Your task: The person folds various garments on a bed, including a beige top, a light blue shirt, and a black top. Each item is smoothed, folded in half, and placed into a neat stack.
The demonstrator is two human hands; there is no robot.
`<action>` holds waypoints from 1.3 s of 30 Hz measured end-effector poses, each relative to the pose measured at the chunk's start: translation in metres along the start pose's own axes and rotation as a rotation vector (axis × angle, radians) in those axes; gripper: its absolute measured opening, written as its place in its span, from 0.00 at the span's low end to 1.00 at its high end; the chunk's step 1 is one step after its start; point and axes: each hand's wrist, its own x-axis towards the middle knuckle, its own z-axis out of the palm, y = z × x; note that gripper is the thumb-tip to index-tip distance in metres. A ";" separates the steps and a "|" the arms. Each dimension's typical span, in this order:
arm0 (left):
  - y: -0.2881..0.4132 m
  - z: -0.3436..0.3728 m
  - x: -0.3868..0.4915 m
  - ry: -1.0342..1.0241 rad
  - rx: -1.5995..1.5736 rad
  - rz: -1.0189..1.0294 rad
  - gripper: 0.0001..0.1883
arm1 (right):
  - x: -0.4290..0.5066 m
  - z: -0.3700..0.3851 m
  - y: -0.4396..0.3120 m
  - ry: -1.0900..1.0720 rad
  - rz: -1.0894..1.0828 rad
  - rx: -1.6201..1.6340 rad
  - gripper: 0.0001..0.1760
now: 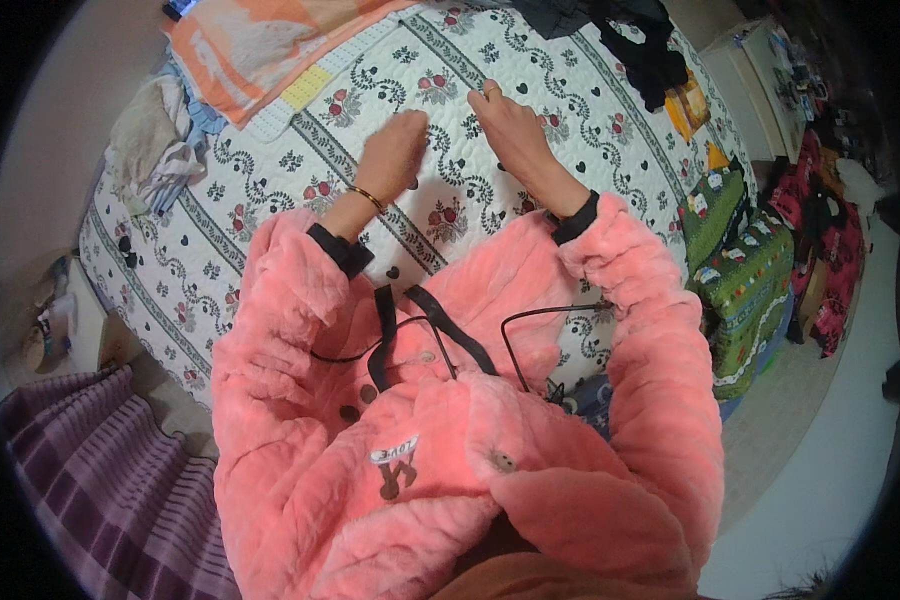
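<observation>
A white quilted bedspread (259,176) with red flowers, dark scrolls and leafy grey bands spreads before me. Over its middle, my left hand (396,146) has its fingers curled inward, and a dark and gold bangle (366,199) circles the wrist. My right hand (511,127) reaches a little farther over the quilt, fingers bent down, with a ring (489,91) on one finger. Both palms face the bedspread and are hidden, so whether the fingers pinch the cloth cannot be told. Fluffy pink sleeves with black cuffs cover my forearms.
An orange and white blanket (229,56) lies at the far left, beside crumpled clothes (154,135). Black garments (645,56) and a yellow packet (688,105) sit far right. Nearer on the right is a green patterned cloth bundle (742,277). A purple striped cloth (112,457) hangs lower left.
</observation>
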 end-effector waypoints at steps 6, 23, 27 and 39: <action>0.075 0.036 -0.005 -0.214 -0.760 0.009 0.18 | 0.036 0.057 0.028 -0.036 0.227 0.081 0.02; 0.122 0.055 0.014 0.045 -0.419 0.092 0.14 | 0.022 0.093 0.036 -0.246 0.334 0.009 0.04; 0.125 0.052 0.016 -0.076 -0.123 0.140 0.10 | 0.000 0.093 0.015 -0.269 0.016 -0.215 0.02; 0.123 0.051 -0.030 -0.404 -0.795 -0.394 0.11 | -0.031 0.076 0.018 -0.549 -0.061 -0.529 0.07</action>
